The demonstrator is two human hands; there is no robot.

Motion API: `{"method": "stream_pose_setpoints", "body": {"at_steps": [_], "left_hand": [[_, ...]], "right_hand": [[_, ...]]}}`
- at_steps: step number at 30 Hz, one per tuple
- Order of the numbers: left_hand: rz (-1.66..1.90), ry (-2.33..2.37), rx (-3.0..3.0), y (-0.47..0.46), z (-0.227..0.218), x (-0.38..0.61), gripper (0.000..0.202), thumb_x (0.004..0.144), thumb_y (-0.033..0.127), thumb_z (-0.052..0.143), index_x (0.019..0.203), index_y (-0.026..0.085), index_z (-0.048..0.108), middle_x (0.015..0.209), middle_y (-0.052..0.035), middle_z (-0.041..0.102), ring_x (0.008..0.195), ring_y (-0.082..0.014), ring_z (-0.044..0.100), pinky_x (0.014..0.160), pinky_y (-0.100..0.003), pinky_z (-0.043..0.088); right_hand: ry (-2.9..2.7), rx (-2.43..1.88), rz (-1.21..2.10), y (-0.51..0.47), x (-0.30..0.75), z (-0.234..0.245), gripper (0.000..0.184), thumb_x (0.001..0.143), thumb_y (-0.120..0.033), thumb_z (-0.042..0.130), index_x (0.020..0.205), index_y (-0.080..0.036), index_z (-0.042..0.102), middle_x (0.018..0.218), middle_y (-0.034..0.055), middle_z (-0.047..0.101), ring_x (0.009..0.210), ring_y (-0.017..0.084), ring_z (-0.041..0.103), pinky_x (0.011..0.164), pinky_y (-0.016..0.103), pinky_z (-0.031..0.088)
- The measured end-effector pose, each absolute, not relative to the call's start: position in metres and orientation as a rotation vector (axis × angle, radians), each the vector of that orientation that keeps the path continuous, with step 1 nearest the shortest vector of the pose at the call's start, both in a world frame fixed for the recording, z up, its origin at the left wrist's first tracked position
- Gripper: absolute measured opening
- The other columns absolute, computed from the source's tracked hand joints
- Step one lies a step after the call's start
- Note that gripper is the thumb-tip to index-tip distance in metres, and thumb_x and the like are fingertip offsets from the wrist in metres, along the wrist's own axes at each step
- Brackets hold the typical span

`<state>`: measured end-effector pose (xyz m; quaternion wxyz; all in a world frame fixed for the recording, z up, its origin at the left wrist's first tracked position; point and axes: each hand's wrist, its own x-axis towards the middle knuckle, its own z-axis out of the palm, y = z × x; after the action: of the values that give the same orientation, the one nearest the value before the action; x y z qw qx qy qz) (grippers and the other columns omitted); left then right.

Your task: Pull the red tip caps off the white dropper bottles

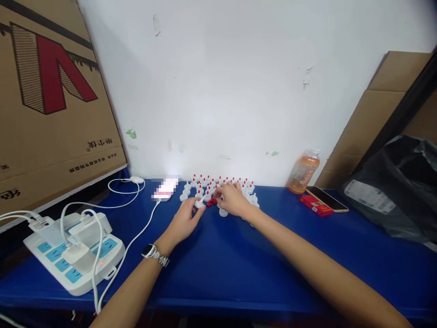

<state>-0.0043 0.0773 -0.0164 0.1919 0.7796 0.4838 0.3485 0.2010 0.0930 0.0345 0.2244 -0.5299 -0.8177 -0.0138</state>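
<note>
Several small white caps with red tips [218,182] stand in rows at the back of the blue table [221,259]. My left hand [186,218], with a watch on its wrist, pinches one white cap [200,203] between its fingers. Just to its right lies a small heap of loose red tips [211,201]. My right hand [230,198] is curled over that heap, fingers pressed together on something too small to name. Both hands nearly touch.
A white power strip [73,255] with chargers and cables sits front left. A phone [165,189] lies plugged in at the back. An orange drink bottle [303,172], a red box with a phone on it [322,202], a black bag [399,187] and cardboard boxes [51,105] surround the table.
</note>
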Motion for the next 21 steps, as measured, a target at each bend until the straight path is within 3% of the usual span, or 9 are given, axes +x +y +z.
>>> {"method": "stream_pose_setpoints", "body": {"at_steps": [7, 21], "left_hand": [[0.923, 1.347, 2.203, 0.077, -0.015, -0.006, 0.046, 0.094, 0.044, 0.047, 0.133, 0.020, 0.053, 0.092, -0.0052, 0.060, 0.078, -0.0196, 0.058, 0.076, -0.035, 0.047], [0.840, 1.387, 2.224, 0.074, -0.010, -0.007, 0.044, 0.094, 0.048, 0.046, 0.127, 0.021, 0.057, 0.083, -0.0031, 0.059, 0.079, -0.0204, 0.057, 0.074, -0.033, 0.046]], "right_hand": [[-2.456, -1.613, -0.353, 0.101, 0.188, 0.029, 0.019, 0.086, -0.022, 0.058, 0.090, -0.015, 0.075, 0.103, 0.0158, 0.070, 0.106, 0.031, 0.051, 0.094, 0.045, 0.024], [-2.413, -1.669, -0.154, 0.105, 0.189, 0.022, 0.017, 0.081, -0.025, 0.061, 0.088, -0.019, 0.075, 0.092, 0.0107, 0.073, 0.101, 0.028, 0.051, 0.092, 0.041, 0.023]]}}
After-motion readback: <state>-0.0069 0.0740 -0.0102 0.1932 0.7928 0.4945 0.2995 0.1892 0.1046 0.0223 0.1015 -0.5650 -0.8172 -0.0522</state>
